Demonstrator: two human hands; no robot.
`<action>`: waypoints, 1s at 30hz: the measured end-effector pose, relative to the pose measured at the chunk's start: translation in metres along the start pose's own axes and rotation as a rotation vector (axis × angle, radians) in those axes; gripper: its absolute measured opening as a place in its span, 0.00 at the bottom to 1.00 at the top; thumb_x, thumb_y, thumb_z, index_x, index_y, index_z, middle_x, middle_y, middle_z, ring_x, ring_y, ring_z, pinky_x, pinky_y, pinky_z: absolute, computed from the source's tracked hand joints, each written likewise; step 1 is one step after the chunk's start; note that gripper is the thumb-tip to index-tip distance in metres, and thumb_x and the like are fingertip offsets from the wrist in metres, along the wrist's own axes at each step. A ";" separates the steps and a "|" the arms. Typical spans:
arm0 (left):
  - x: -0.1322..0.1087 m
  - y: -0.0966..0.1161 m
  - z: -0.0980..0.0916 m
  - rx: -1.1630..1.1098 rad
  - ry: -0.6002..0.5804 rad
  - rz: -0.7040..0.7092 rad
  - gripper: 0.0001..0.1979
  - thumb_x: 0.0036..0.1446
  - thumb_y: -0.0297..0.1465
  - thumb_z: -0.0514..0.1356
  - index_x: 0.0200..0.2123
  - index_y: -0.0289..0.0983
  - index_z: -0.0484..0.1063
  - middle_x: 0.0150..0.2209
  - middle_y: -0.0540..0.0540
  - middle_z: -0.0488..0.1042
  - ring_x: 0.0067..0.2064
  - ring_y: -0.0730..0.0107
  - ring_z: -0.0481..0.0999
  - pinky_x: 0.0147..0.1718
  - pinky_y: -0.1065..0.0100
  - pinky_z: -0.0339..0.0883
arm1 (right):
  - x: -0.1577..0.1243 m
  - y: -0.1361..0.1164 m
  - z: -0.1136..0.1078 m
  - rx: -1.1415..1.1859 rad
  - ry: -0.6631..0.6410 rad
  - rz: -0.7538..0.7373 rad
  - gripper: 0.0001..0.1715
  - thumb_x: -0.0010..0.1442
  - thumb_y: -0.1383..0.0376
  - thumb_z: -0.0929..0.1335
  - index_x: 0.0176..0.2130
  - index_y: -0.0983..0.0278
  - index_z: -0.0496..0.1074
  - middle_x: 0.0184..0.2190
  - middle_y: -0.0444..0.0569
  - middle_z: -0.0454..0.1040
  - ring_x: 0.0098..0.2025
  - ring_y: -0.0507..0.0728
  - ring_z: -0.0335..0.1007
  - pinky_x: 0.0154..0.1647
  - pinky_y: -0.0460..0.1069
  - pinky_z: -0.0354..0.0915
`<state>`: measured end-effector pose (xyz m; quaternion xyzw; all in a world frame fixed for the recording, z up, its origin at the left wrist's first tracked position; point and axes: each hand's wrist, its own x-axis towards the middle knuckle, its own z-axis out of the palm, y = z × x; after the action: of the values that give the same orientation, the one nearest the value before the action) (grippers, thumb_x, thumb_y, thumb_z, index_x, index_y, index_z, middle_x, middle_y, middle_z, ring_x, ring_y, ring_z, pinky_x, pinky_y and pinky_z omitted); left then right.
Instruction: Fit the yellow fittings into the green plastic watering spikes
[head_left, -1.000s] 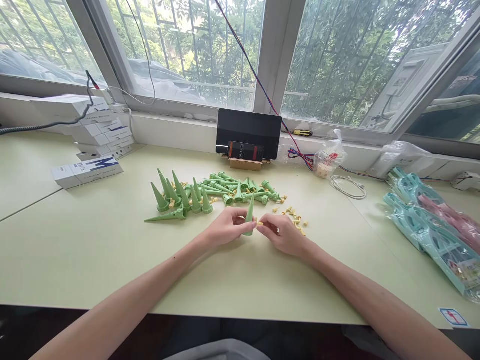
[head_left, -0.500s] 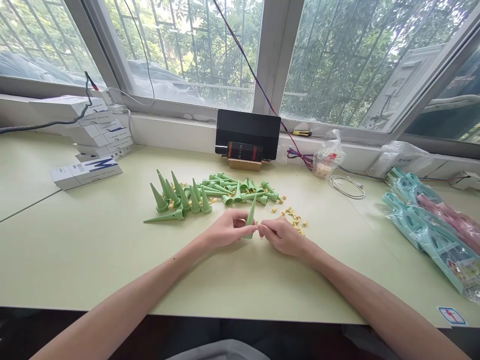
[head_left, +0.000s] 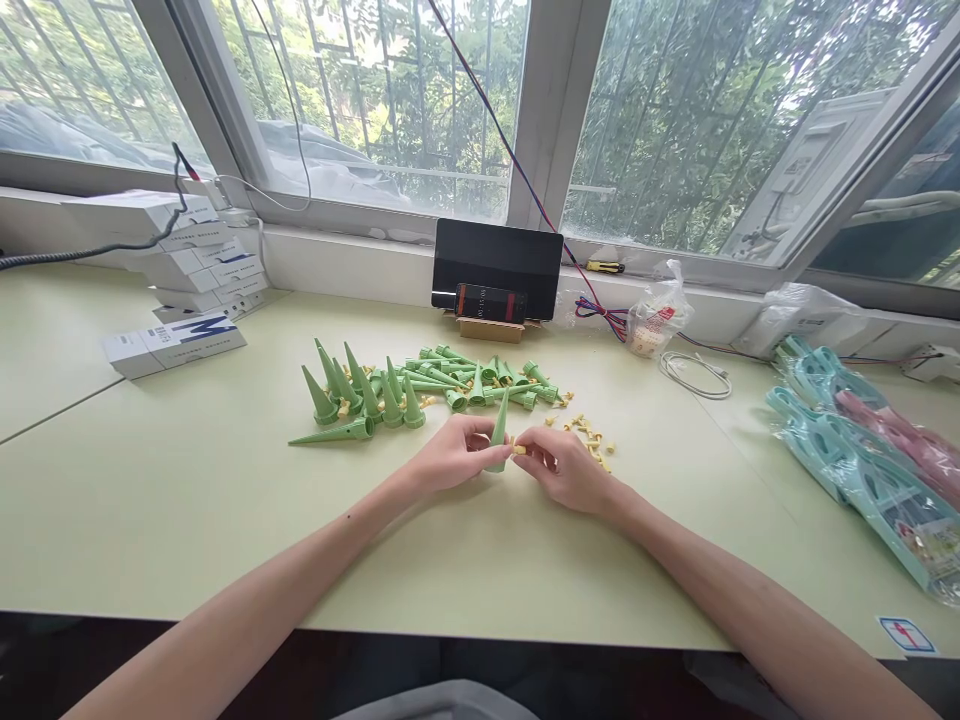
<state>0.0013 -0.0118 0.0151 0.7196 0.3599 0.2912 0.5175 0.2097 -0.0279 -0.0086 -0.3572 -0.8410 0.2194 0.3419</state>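
My left hand [head_left: 456, 455] is closed round a green plastic plant watering spike [head_left: 500, 432], which stands point up. Pinched in my right hand [head_left: 564, 468] is a small yellow plug [head_left: 518, 449], close against the spike's right side; whether it touches the spike I cannot tell. Left of my hands, several green spikes [head_left: 369, 395] stand upright with one lying in front. Behind my hands is a loose pile of green spikes [head_left: 465, 375]. Small yellow plugs [head_left: 592, 440] lie scattered beyond my right hand.
A tablet [head_left: 496, 265] with a phone [head_left: 491, 302] before it leans at the window sill. White boxes [head_left: 176, 345] sit at the left. A bagged cup [head_left: 652, 320] and a coiled white cable [head_left: 694, 375] lie right of the tablet. Wrapped teal plastic items [head_left: 855, 470] fill the right side.
My right fingers have shifted up slightly and opened a little, so the yellow plug between them now shows more clearly. My left hand still holds the spike in nearly the same place.
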 end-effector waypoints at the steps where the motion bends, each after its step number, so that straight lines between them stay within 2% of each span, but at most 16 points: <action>1: 0.000 0.000 0.000 -0.002 -0.004 0.005 0.14 0.55 0.39 0.61 0.35 0.32 0.76 0.26 0.49 0.68 0.24 0.78 0.61 0.19 0.76 0.55 | 0.000 0.001 0.000 -0.005 -0.003 -0.002 0.08 0.66 0.63 0.63 0.35 0.63 0.68 0.25 0.42 0.66 0.25 0.50 0.57 0.28 0.46 0.56; 10: -0.001 0.002 0.000 0.015 -0.013 0.020 0.15 0.55 0.40 0.61 0.34 0.32 0.76 0.27 0.48 0.67 0.25 0.77 0.62 0.19 0.76 0.54 | 0.000 0.002 0.000 -0.007 -0.048 0.000 0.18 0.69 0.62 0.59 0.27 0.62 0.63 0.21 0.41 0.61 0.23 0.50 0.54 0.26 0.46 0.54; 17: 0.000 0.001 0.001 -0.008 -0.024 0.034 0.15 0.53 0.40 0.62 0.33 0.33 0.76 0.27 0.49 0.69 0.25 0.76 0.63 0.20 0.76 0.55 | 0.000 0.004 0.000 -0.002 -0.074 0.007 0.19 0.70 0.62 0.58 0.29 0.63 0.67 0.20 0.41 0.65 0.22 0.50 0.59 0.29 0.46 0.57; 23: -0.001 0.002 0.000 0.028 0.006 0.016 0.14 0.56 0.39 0.60 0.35 0.33 0.76 0.26 0.50 0.68 0.23 0.79 0.61 0.20 0.76 0.55 | 0.000 0.001 0.001 0.022 0.026 0.033 0.07 0.64 0.60 0.66 0.39 0.62 0.68 0.28 0.44 0.70 0.26 0.51 0.62 0.28 0.46 0.59; 30: -0.001 0.002 0.000 0.025 -0.004 0.022 0.13 0.57 0.38 0.60 0.35 0.33 0.76 0.26 0.50 0.67 0.23 0.79 0.61 0.19 0.76 0.54 | -0.001 0.002 0.002 0.027 0.051 0.003 0.06 0.65 0.64 0.65 0.34 0.62 0.66 0.27 0.43 0.68 0.26 0.50 0.60 0.28 0.45 0.57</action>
<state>0.0014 -0.0130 0.0169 0.7307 0.3543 0.2909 0.5060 0.2098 -0.0269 -0.0116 -0.3592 -0.8285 0.2222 0.3677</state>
